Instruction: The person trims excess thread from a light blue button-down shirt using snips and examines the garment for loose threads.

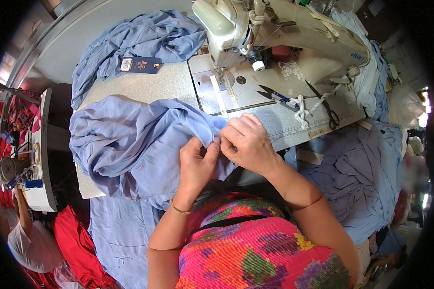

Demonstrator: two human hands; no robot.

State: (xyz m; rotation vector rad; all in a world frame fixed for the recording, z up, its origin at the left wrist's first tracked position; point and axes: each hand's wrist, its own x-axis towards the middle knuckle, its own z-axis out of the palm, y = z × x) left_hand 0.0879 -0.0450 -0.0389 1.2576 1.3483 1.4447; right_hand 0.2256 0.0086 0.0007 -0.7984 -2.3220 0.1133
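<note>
A bunched light-blue garment (144, 130) spreads over the left part of the sewing table and hangs off its front edge. My left hand (197, 156) pinches the garment's edge between thumb and fingers. Right beside it, my right hand (246, 140) is closed on the same edge, its fingertips close to the left thumb. Both hands are just in front of the sewing machine (222, 33), whose lit needle area lies beyond them. A narrow white strip (218, 96) lies on the machine's metal plate, near the garment's edge.
A second blue garment with a dark tag (141, 65) lies at the back left. Snips (277, 98), black-handled scissors (330, 113), knotted white cord (302, 113) and small white buttons (292, 71) are right of the needle. More blue cloth (357, 178) is heaped at right. Another person (33, 243) is at far left.
</note>
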